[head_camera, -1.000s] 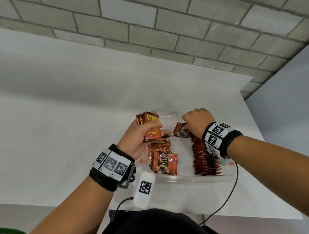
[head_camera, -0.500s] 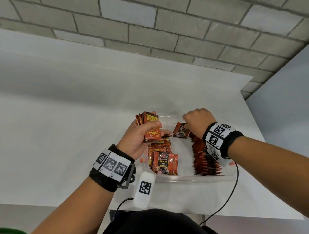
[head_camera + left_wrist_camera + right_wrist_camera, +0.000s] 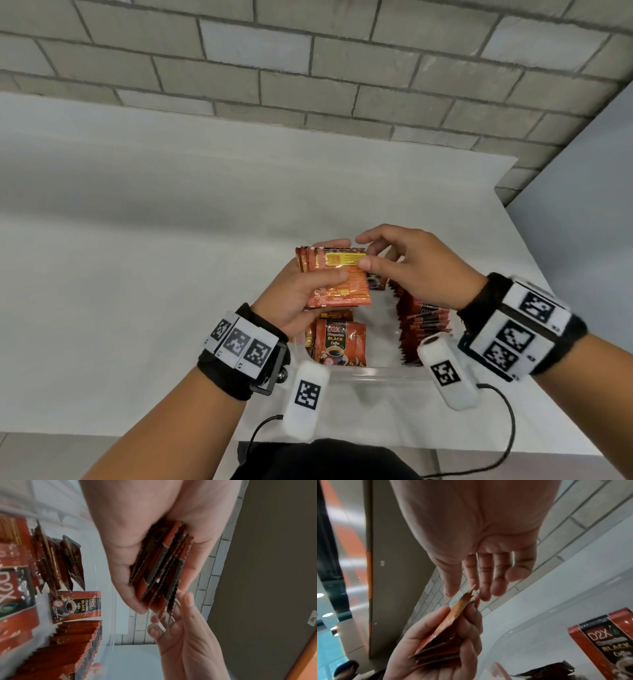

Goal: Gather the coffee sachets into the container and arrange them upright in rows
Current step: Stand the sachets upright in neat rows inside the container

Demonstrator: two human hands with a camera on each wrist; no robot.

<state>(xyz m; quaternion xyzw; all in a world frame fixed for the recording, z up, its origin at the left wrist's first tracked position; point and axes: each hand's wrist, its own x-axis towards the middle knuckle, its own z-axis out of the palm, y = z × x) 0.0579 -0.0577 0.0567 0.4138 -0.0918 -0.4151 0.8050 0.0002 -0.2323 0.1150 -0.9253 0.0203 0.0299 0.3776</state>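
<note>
My left hand [image 3: 298, 294] grips a stack of orange-red coffee sachets [image 3: 342, 281] above the far left part of the clear plastic container [image 3: 376, 371]. My right hand [image 3: 404, 263] reaches to the stack's top right corner, thumb on the front sachet and fingers behind; in the right wrist view the fingers [image 3: 484, 574] are nearly straight around the corner of the stack [image 3: 443, 642]. Inside the container, a row of sachets [image 3: 423, 325] stands on edge along the right side. A looser group [image 3: 337, 342] stands at the left. One sachet [image 3: 77, 607] leans at the far end.
The container sits near the front edge of a white table [image 3: 137, 274], with a brick wall [image 3: 308, 68] behind. The table's right edge [image 3: 534, 260] is close by. Black cables [image 3: 507, 428] hang off the front. A person [image 3: 346, 669] is in the background.
My right hand has lifted out of the container's far end and moved left to the top of the stack in my left hand. The left hand kept the stack, shifting only slightly.
</note>
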